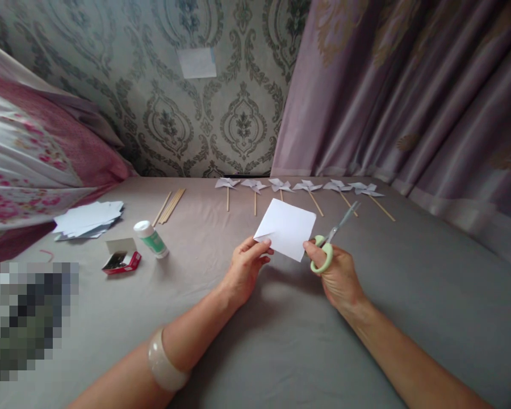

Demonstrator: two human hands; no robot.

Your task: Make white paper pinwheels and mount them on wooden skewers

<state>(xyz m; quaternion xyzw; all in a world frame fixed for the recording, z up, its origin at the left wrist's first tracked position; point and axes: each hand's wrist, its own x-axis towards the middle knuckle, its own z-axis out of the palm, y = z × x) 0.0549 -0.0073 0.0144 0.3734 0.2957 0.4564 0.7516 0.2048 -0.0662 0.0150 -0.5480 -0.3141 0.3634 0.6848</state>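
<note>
A square sheet of white paper (286, 227) is held up above the grey cloth, tilted. My left hand (249, 264) pinches its lower left edge, the thumb lying on top. My right hand (338, 272) grips a pair of scissors (322, 262) with light green handles, thumb through one loop. The scissor blades point up and away, nearly together, to the right of the paper. My right thumb tip is at the paper's lower right corner; whether it presses on it I cannot tell.
Several paper pinwheels (309, 186) on sticks lie in a row at the back. To the left are wooden sticks (172, 205), a glue bottle (154, 241), an open red box (121, 262) of small dark pieces and a stack of paper (89, 218). A curtain (344, 113) hangs at right.
</note>
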